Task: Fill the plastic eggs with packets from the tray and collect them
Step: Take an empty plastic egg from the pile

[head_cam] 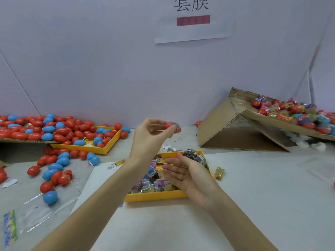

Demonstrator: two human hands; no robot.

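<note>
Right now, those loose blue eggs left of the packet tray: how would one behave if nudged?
A blue egg would probably roll; it is rounded and lies on its side on flat table. Likely light, being hollow plastic. The smooth shell may slip under fingertips.

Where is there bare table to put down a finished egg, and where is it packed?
Free: the near table before the packet tray, and the right side below the cardboard box. Crowded: loose eggs at left, around the egg tray.
</note>
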